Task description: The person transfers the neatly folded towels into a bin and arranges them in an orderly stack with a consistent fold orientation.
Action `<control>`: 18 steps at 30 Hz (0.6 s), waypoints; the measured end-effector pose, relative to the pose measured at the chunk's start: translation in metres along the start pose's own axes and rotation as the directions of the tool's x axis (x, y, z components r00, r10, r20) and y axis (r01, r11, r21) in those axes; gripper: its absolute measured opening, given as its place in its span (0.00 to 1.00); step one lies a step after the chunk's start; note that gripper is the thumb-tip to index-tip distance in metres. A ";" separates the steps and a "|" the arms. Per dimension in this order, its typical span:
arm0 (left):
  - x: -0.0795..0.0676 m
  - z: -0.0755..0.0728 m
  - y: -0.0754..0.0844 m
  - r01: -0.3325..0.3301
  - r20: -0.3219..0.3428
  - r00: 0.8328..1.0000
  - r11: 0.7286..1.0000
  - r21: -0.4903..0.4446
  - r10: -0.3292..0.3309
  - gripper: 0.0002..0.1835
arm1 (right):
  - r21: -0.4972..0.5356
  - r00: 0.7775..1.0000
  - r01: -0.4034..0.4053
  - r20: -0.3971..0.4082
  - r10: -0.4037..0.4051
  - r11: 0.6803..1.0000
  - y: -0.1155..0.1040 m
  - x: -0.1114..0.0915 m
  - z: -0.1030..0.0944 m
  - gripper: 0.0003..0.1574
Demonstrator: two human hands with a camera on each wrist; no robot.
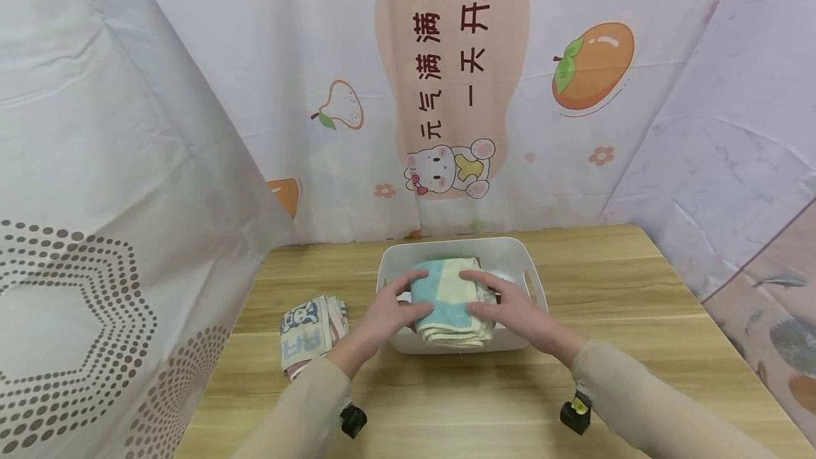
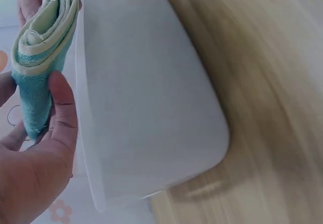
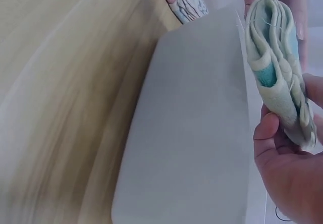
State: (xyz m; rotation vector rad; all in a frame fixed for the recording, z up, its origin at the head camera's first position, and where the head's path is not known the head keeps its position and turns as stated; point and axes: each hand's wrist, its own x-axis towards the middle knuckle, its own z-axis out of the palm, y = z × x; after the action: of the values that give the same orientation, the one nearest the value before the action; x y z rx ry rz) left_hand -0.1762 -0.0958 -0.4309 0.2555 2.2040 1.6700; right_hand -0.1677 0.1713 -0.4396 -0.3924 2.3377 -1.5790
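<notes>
Between both hands is a folded towel (image 1: 448, 297), teal and cream, held above a white plastic basket (image 1: 408, 343). My left hand (image 1: 395, 307) grips its left side, thumb on the near face; the left wrist view shows the thumb and fingers around the teal edge of the towel (image 2: 38, 82). On the opposite side my right hand (image 1: 510, 307) pinches the cream part, and its thumb and fingers show on the folded layers in the right wrist view. Something whitish lies inside the basket, mostly hidden under the towel.
Left of the basket, a second folded towel (image 1: 304, 331) with a blue printed figure lies on the wooden table (image 1: 612, 303). A printed white curtain (image 1: 510, 211) hangs behind the table, and more sheeting flanks both sides.
</notes>
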 end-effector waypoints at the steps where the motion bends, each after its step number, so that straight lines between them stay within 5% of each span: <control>1: 0.003 0.000 0.001 0.002 0.006 1.000 1.000 0.021 -0.003 0.35 | -0.005 1.000 -0.005 -0.002 0.005 1.000 0.000 0.001 -0.002 0.38; 9: 0.026 0.000 0.003 0.047 -0.015 0.999 0.988 0.145 -0.045 0.37 | -0.035 0.999 -0.039 0.006 0.039 0.999 0.002 0.013 -0.011 0.41; 18: 0.047 0.003 -0.005 0.089 -0.028 0.996 0.993 0.078 -0.087 0.37 | -0.041 0.997 -0.070 0.009 0.071 0.997 0.009 0.026 -0.017 0.41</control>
State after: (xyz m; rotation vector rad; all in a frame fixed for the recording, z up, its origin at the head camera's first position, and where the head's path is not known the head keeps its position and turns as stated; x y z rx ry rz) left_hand -0.2176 -0.0781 -0.4442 0.1572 2.2676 1.5501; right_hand -0.1987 0.1791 -0.4443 -0.3227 2.3517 -1.4963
